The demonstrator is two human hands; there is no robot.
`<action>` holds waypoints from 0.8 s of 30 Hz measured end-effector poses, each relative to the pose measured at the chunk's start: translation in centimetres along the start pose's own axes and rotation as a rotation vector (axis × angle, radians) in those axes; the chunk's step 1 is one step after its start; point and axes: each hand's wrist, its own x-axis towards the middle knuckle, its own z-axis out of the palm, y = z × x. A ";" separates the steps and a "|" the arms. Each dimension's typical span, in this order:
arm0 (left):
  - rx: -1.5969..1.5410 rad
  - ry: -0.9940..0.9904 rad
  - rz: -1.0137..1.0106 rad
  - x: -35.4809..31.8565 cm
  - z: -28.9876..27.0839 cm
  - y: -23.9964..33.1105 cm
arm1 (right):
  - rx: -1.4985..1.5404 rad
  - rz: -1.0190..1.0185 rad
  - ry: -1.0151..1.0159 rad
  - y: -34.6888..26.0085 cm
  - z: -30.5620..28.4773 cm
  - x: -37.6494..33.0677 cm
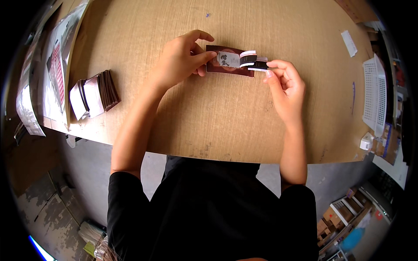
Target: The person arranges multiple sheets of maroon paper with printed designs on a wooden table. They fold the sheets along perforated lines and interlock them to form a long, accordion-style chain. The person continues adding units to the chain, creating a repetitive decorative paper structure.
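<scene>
A flat dark brown printed card or packet [212, 66] with a pale picture panel lies on the wooden table in front of me. My left hand [185, 58] grips its left end, thumb on top and some fingers hidden behind. Between the thumb and index finger of my right hand [285, 82] is the right end of a black and white paper strip [257, 66]. The strip curls up in a loop over the right part of the brown piece. Whether its other end is stuck to the surface I cannot tell.
At the left stands a stack of folded dark brown cards [104, 89], beside clear plastic-wrapped sheets [54, 74]. A white perforated basket [375, 95] sits at the right edge, with a small white object [366, 141] nearer me. A white paper slip [348, 43] lies far right.
</scene>
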 end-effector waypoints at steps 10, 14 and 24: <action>0.527 0.249 0.320 -0.5 1.4 0.1 | -0.010 0.001 0.046 0.0 -0.2 0.0; 0.619 0.275 0.661 -0.4 3.4 0.2 | 0.008 -0.032 0.072 -0.4 -0.3 0.3; 0.566 0.097 0.657 0.8 5.0 -0.7 | 0.025 0.000 0.061 -0.4 -0.4 0.3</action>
